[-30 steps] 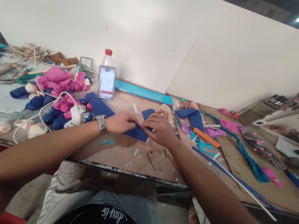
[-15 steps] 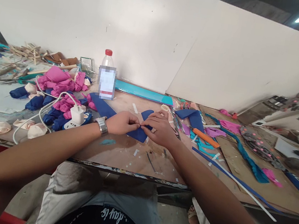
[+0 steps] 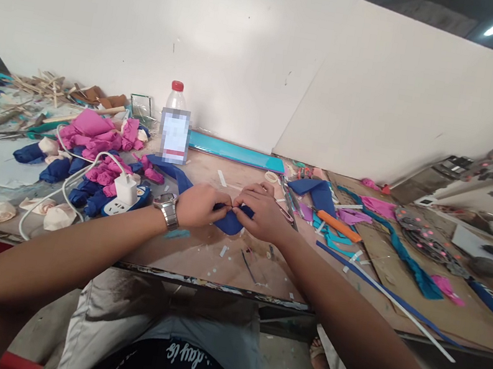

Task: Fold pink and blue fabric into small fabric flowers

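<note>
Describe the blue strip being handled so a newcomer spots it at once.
On the worktable, the left hand meets the right hand. Pinched between them is the blue strip; unlike the folded blue piece to its right, it is held by both.

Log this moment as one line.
left hand: pinching blue strip; right hand: pinching same strip; beyond left hand: upright bottle; rightward: orange tool

Left of the grip on the thin blue strip (image 3: 229,224) lie crumpled pink bundles (image 3: 92,126). Behind-left stands a clear, red-capped plastic bottle (image 3: 174,128); right lie a slim orange tool (image 3: 338,226) and, farther, a twisted teal strip (image 3: 412,267) on flat brown cardboard (image 3: 479,321).
</note>
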A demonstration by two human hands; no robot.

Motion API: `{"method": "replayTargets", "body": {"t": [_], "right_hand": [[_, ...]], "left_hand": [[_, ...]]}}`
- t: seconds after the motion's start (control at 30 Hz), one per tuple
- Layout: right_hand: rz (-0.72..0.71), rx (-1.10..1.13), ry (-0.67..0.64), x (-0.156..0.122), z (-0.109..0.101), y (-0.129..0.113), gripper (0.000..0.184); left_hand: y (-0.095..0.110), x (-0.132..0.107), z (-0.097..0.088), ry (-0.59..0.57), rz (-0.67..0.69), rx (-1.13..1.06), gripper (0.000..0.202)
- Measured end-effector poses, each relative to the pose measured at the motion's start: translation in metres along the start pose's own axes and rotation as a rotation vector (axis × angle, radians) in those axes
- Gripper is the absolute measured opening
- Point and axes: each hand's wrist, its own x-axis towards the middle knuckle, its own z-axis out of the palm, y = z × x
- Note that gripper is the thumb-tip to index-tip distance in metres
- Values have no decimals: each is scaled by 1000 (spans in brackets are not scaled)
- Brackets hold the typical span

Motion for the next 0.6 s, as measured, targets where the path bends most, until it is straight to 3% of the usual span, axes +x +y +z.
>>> {"method": "replayTargets", "body": {"t": [0.23,0.6], "right_hand": [[57,31,-77,1,-4,-4,10],[102,94,-61,0,-1,1,15]], "left_hand": [[1,-1,3,-1,55,143,30],[1,1,3,-55,31,172,39]]}}
